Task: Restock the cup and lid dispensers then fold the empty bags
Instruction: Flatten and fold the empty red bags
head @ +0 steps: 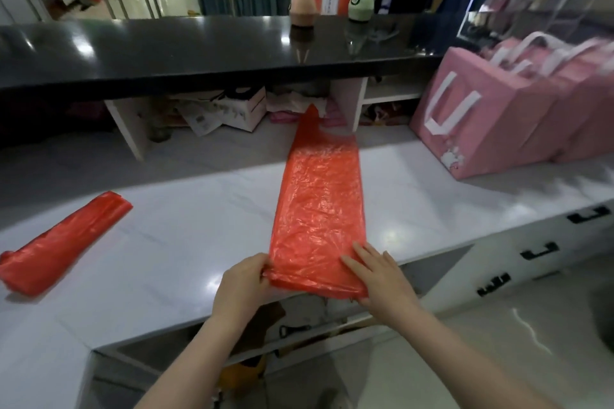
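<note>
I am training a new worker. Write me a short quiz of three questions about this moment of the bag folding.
1. True or false: the flat red plastic bag lies lengthwise, pointing away from the person.
2. Which hand pinches the bag's near edge? A) left hand B) right hand
3. Fill in: a second red bag lies on the white counter to the person's ____.

Key: 1 true. 2 A; the right hand rests flat on the bag. 3 left.

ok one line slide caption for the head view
Left hand pinches and right hand presses a flattened red bag on the white counter.
</note>
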Demonstrator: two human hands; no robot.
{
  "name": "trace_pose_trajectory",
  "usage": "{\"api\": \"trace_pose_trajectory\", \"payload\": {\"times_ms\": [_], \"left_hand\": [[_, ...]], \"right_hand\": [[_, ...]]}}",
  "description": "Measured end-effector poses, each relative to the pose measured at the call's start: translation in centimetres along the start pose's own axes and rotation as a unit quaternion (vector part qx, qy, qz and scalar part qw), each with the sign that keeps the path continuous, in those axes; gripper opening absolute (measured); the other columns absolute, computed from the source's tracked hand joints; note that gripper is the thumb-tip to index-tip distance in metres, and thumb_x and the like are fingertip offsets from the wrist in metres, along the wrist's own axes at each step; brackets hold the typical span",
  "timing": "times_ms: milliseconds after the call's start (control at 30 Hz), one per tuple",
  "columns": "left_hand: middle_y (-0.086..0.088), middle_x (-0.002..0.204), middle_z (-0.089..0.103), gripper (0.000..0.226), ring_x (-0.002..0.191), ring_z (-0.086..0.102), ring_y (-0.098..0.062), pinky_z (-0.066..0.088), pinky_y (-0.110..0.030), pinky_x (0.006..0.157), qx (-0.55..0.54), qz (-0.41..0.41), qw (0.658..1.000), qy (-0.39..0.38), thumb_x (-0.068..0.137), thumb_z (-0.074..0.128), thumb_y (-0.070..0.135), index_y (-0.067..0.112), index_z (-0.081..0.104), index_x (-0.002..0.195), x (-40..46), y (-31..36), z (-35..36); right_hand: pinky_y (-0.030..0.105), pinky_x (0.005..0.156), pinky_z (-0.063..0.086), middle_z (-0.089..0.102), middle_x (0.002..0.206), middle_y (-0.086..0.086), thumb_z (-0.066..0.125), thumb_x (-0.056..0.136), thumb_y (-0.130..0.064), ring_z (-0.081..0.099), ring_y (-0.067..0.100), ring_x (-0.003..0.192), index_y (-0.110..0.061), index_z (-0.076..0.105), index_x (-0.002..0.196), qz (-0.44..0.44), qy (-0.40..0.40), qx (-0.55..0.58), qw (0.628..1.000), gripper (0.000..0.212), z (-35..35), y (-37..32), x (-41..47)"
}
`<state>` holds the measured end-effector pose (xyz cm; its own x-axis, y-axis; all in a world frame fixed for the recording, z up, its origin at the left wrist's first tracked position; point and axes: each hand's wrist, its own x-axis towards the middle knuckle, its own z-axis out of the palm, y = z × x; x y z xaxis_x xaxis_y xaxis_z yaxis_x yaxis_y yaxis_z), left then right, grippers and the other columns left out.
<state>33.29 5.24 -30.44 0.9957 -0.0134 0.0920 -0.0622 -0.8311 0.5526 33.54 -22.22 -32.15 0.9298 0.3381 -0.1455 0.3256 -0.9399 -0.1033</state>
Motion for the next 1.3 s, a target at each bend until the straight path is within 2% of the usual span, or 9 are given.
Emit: {"api": "trace_pose_trajectory", "payload": {"times_ms": [300, 400, 500, 600, 767, 933, 1033, 1133, 1300], "left_hand": [[-0.015, 0.115, 0.066, 0.032, 0.095, 0.066, -0.036, 0.055, -0.042, 0.077, 0.071, 0.204, 0.976, 0.025, 0.075, 0.062, 0.013, 0.006, 0.069, 0.106, -0.5, -0.4, -1.3], [-0.010, 0.148, 0.041, 0.061, 0.134, 0.042, -0.030, 0.031, -0.042, 0.110, 0.116, 0.257, 0.956, -0.075, 0.079, 0.055, 0.025, 0.013, 0.048, 0.139, 0.0, -1.5, -1.3], [0.007, 0.159, 0.009, 0.074, 0.146, 0.012, -0.015, 0.007, -0.028, 0.117, 0.192, 0.276, 0.922, -0.194, 0.088, 0.052, 0.045, 0.034, 0.015, 0.151, 0.9, -2.5, -1.1], [0.013, 0.159, 0.003, 0.074, 0.146, 0.009, -0.008, 0.014, -0.024, 0.116, 0.215, 0.253, 0.920, -0.207, 0.089, 0.045, 0.060, 0.039, 0.009, 0.151, 1.3, -3.1, -0.7], [0.010, 0.146, 0.043, 0.063, 0.131, 0.042, -0.012, 0.035, -0.026, 0.104, 0.120, 0.203, 0.960, -0.151, 0.085, 0.060, 0.053, 0.033, 0.042, 0.141, 1.5, -2.5, -0.3], [0.008, 0.096, 0.071, 0.022, 0.089, 0.063, -0.016, 0.041, -0.025, 0.071, -0.010, 0.039, 0.998, -0.040, 0.084, 0.066, 0.018, 0.027, 0.069, 0.104, 2.0, -0.7, 0.3], [0.013, 0.078, 0.069, 0.009, 0.074, 0.061, -0.011, 0.043, -0.026, 0.063, -0.107, -0.051, 0.993, -0.012, 0.089, 0.062, 0.026, 0.026, 0.069, 0.083, 2.4, 0.4, 0.8], [0.007, 0.062, 0.063, 0.029, 0.066, 0.059, -0.015, 0.042, -0.032, 0.061, -0.111, -0.087, 0.990, 0.012, 0.092, 0.056, 0.036, 0.024, 0.061, 0.066, 2.9, 0.8, 1.4], [0.011, 0.064, 0.061, 0.027, 0.066, 0.058, -0.011, 0.043, -0.032, 0.062, -0.096, -0.110, 0.988, 0.058, 0.094, 0.052, 0.040, 0.026, 0.059, 0.072, 3.3, 0.7, 2.6]], "right_hand": [[0.046, 0.116, -0.008, -0.020, 0.159, -0.005, 0.037, 0.096, -0.032, -0.018, 0.020, 0.146, -0.041, -0.017, 0.147, -0.019, -0.024, -0.021, 0.999, 0.075, 0.0, 0.9, 0.0], [0.045, 0.118, -0.002, -0.019, 0.159, -0.005, 0.051, 0.091, -0.042, -0.015, 0.020, 0.146, -0.043, -0.016, 0.146, -0.020, 0.001, 0.013, 1.000, 0.087, 0.0, 1.0, -0.2], [0.044, 0.117, -0.007, -0.017, 0.158, -0.009, 0.047, 0.091, -0.054, -0.016, 0.016, 0.145, -0.046, -0.011, 0.147, -0.029, -0.006, 0.020, 0.999, 0.081, 0.1, 1.3, -0.4], [0.040, 0.112, -0.016, -0.022, 0.154, -0.013, 0.032, 0.100, -0.046, -0.022, 0.012, 0.141, -0.048, -0.012, 0.146, -0.041, -0.029, 0.008, 0.999, 0.064, 0.1, 1.7, -0.4], [0.038, 0.114, -0.016, -0.007, 0.151, -0.023, 0.031, 0.103, -0.029, -0.015, -0.001, 0.137, -0.047, 0.018, 0.147, -0.022, -0.041, 0.144, 0.988, 0.050, -0.8, 1.9, 0.1], [0.044, 0.114, 0.023, 0.045, 0.145, -0.006, 0.041, 0.099, -0.023, 0.036, 0.012, 0.135, -0.025, 0.048, 0.140, 0.060, 0.013, 0.281, 0.958, 0.041, -2.7, 1.8, 1.3], [0.036, 0.087, 0.047, 0.070, 0.101, -0.015, 0.057, 0.091, -0.028, 0.059, 0.002, 0.096, -0.029, 0.073, 0.095, 0.121, 0.070, 0.412, 0.900, 0.016, -2.7, 2.1, 1.3], [0.027, 0.081, 0.042, 0.059, 0.090, -0.016, 0.067, 0.085, -0.034, 0.055, 0.006, 0.093, -0.024, 0.064, 0.063, 0.169, 0.140, 0.405, 0.888, 0.024, -2.0, 2.4, 1.8], [0.033, 0.093, 0.036, 0.046, 0.098, -0.008, 0.059, 0.090, -0.037, 0.041, 0.014, 0.105, -0.021, 0.064, 0.072, 0.188, 0.157, 0.263, 0.933, 0.025, -0.6, 1.8, 2.8]]}}
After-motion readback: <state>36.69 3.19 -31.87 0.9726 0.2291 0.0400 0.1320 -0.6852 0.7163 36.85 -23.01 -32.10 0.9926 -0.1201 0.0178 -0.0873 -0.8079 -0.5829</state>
